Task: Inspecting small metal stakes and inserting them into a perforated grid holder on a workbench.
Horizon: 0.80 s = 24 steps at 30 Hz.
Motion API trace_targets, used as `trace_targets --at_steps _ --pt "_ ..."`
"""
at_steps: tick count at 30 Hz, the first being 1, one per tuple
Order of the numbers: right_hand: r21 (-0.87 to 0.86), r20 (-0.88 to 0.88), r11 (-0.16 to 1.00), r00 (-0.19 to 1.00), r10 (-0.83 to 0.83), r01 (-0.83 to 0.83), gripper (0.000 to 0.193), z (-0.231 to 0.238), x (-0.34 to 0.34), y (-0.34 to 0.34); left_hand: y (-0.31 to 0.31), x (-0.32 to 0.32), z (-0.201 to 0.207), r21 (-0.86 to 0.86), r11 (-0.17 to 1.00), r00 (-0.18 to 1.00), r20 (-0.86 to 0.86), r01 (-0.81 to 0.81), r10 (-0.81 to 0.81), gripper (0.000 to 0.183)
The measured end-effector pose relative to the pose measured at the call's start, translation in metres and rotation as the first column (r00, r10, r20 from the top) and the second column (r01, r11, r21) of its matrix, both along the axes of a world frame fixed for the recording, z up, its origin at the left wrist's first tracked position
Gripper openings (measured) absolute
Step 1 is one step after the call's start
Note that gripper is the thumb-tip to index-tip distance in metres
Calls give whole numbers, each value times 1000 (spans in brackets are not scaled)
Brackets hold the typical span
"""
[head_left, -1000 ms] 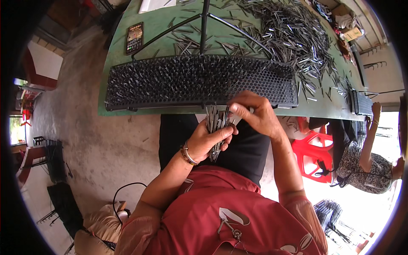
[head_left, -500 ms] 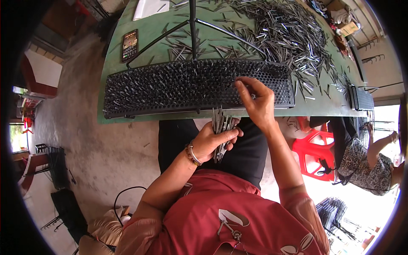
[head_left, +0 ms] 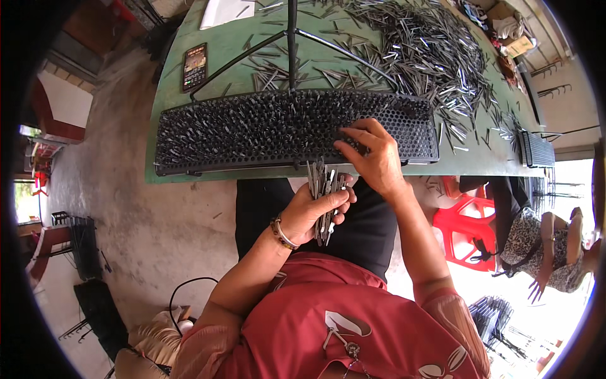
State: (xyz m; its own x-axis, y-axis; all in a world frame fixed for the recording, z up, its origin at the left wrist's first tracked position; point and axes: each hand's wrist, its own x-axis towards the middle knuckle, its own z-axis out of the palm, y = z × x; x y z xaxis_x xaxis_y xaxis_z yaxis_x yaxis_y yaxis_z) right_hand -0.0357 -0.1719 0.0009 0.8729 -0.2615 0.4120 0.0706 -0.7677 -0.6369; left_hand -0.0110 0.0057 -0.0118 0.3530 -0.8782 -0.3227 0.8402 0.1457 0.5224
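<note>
My left hand (head_left: 317, 211) is closed round a bundle of thin dark metal strips (head_left: 326, 189), their ends sticking up past the fingers. It is just off the table's near edge, above my lap. At the table edge lies a long black rack (head_left: 416, 136) with a honeycomb of round holes. Strips stand in most of its holes; the right end shows bare ones. My right hand (head_left: 374, 155) is over the rack's right half, thumb and forefinger bent toward each other. Whatever is between those fingertips cannot be made out against the dark rack.
A large heap of loose strips (head_left: 435, 54) covers the green table's (head_left: 246, 54) far right. Black rods (head_left: 291, 44) rise behind the rack. A phone (head_left: 194, 66) and white paper (head_left: 227, 12) lie at left. A red stool (head_left: 464, 230) and another person (head_left: 543, 246) are at right.
My right hand has shifted slightly left and down over the rack, its fingers curling more. My left hand with the strips moved slightly left. The other person's arms have moved.
</note>
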Motion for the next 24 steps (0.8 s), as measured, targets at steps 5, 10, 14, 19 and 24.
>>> trace_targets --at_steps 5,10,14,19,24 --pt "64 -47 998 999 13 -10 15 8 -5 -10 -1 3 7 -10 1000 996 85 6 -5 31" --pt "70 19 997 999 33 -34 14 3 1 -7 -4 0 7 -40 999 995 99 23 -19 31" --pt "56 23 994 996 89 -90 16 1 -3 -5 -4 -2 6 -25 999 998 65 -21 22 31" --pt "586 -200 808 955 221 -64 21 20 -25 -2 -7 3 13 -9 991 990 28 -136 136 29" --pt "794 -229 604 888 398 -66 19 22 -33 -3 -12 -2 9 7 996 982 164 88 -88 25"
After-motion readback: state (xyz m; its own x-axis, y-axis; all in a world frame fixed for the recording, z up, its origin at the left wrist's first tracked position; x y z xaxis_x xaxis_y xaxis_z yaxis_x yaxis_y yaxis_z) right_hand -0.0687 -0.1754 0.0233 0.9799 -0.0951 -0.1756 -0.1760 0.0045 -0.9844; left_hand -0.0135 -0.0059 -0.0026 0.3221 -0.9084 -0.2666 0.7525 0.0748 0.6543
